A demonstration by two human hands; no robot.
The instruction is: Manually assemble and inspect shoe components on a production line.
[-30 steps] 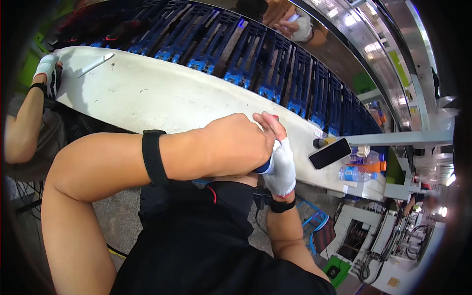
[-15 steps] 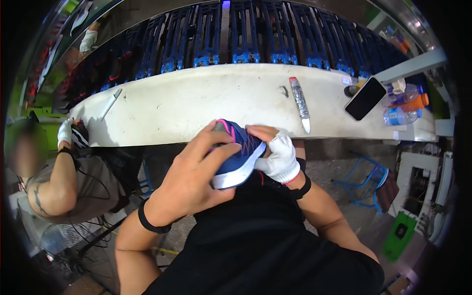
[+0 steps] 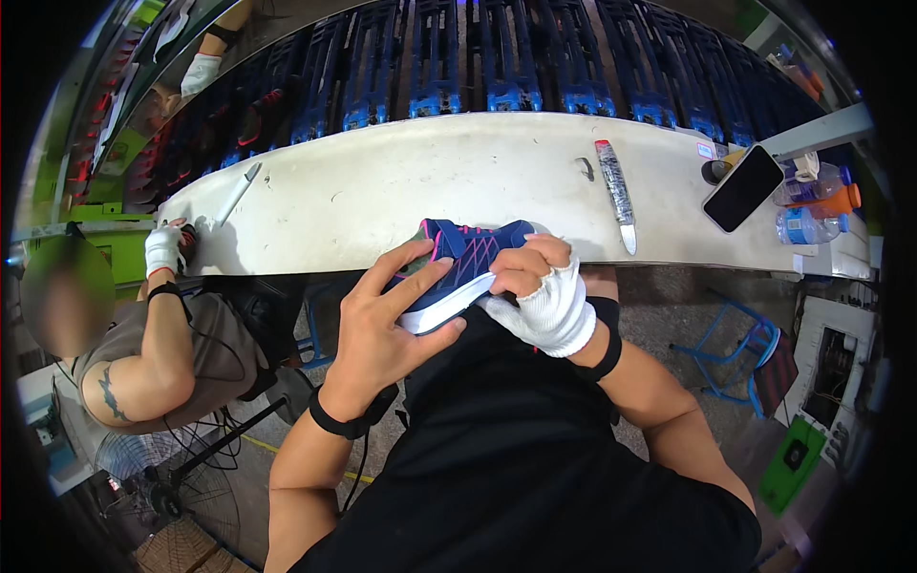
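Observation:
A navy sneaker point(image 3: 472, 254) with pink trim, crossing pink lines and a thick white sole is held at the near edge of the white table, its toe toward the right. My bare left hand point(image 3: 387, 310) grips the heel end, fingers over the upper and thumb under the sole. At the toe end, my right hand point(image 3: 544, 296), in a white fingerless glove, closes on the sole's edge. A knife point(image 3: 616, 196) with a wrapped handle and red end lies on the table to the right of the sneaker.
The white table point(image 3: 363, 191) curves across the front, a blue-slatted conveyor point(image 3: 435, 67) behind it. A phone point(image 3: 743, 189) and plastic bottles point(image 3: 812, 224) stand at right. A white pen-like tool point(image 3: 236, 196) lies at left, near a co-worker's gloved hand point(image 3: 164, 250). A blue-framed stool point(image 3: 731, 349) is at right.
The sneaker has turned so its side and laced area face up more. My right hand has shifted from over its toe to the sole's edge. The whole view has swung slightly.

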